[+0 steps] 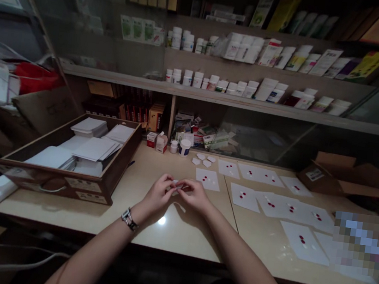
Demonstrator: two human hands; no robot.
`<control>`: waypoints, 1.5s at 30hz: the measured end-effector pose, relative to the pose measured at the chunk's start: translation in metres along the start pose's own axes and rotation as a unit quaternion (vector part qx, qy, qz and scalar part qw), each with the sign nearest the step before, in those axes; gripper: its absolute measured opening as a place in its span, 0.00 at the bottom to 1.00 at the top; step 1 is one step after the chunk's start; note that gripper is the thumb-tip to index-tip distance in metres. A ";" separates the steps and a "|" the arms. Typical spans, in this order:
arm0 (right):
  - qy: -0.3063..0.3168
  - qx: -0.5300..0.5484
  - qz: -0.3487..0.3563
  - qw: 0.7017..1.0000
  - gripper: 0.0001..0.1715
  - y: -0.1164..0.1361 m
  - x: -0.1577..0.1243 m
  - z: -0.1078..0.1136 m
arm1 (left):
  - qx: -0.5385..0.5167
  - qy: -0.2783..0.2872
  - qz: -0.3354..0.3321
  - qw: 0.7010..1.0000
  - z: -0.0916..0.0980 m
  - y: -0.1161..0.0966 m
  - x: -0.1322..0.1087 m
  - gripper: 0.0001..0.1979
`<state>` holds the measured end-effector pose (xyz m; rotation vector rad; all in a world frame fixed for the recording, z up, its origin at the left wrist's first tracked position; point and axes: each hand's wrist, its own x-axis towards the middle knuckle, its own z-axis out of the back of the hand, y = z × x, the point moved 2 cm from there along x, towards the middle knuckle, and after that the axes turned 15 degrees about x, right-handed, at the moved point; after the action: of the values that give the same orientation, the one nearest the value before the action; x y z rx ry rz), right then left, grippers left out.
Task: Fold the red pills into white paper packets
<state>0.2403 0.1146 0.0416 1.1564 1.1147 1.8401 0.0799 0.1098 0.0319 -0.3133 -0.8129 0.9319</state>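
Observation:
Close together above the table, my left hand (pixel 160 193) and my right hand (pixel 196 195) pinch a small piece of white paper (pixel 177 184) between their fingertips. Most of that paper is hidden by the fingers. Just beyond my right hand lies a white paper sheet (pixel 213 185) with red and white pills on it. Several small folded paper packets (pixel 203 160) sit behind that sheet. More sheets spread to the right, among them a near one (pixel 317 255) carrying red pills (pixel 302 240) and white ones.
A wooden drawer (pixel 99 191) with stacks of white paper (pixel 94 148) stands at left. White jars (pixel 184 148) and small boxes (pixel 162 143) line the back. Shelves (pixel 121 76) of medicine bottles rise behind. An open cardboard box (pixel 321 175) is at right, beside a blurred patch.

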 end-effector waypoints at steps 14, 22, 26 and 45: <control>-0.046 0.002 -0.030 0.998 0.06 -0.010 0.003 -0.003 | -0.241 -0.014 0.237 0.941 -0.004 0.009 0.005 0.19; -0.110 0.155 -0.094 0.977 0.21 -0.031 0.004 -0.012 | -0.288 -0.028 0.294 0.911 -0.008 0.012 0.005 0.16; -0.078 0.160 -0.170 0.969 0.16 -0.032 0.005 -0.013 | -0.272 -0.031 0.291 0.916 -0.011 0.014 0.006 0.15; -0.033 0.235 -0.213 0.948 0.21 -0.029 0.006 -0.015 | -0.310 -0.003 0.358 0.881 -0.009 0.015 0.005 0.19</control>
<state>0.2271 0.1271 0.0137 1.1058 1.6724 1.2281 0.0788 0.1231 0.0198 -1.2355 -1.0117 1.3361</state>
